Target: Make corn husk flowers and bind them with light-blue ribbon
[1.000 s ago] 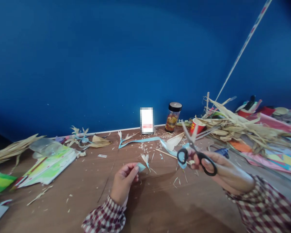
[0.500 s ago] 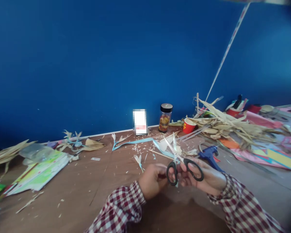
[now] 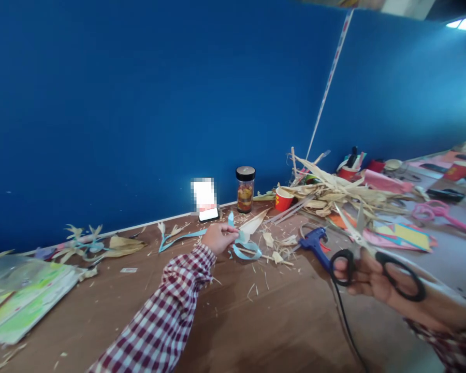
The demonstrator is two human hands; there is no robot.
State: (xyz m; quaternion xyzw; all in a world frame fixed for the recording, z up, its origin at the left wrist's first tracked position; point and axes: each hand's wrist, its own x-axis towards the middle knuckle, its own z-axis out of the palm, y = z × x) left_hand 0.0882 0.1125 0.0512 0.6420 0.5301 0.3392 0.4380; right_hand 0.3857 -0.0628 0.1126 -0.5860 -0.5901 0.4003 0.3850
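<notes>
My left hand (image 3: 218, 238), in a red-and-white checked sleeve, reaches forward over the brown table (image 3: 233, 321) and pinches a light blue paper strip (image 3: 244, 246) that curls beside a pale husk piece (image 3: 252, 225). My right hand (image 3: 376, 282) is held up at the right, fingers through the black handles of a pair of scissors (image 3: 367, 252) whose blades stand apart and point up and away. A blue glue gun (image 3: 314, 242) lies on the table between my hands.
A pile of dried corn husks (image 3: 334, 194) lies at the back right by a red paper cup (image 3: 284, 199) and a black-lidded jar (image 3: 245, 189). Coloured paper sheets (image 3: 402, 235) and pink scissors (image 3: 437, 212) lie further right. Green sheets (image 3: 23, 305) lie left. Husk scraps litter the table.
My left hand has left the scissors and stretched forward to the blue paper strip. My right hand has carried the scissors out to the right. The view has swung rightward.
</notes>
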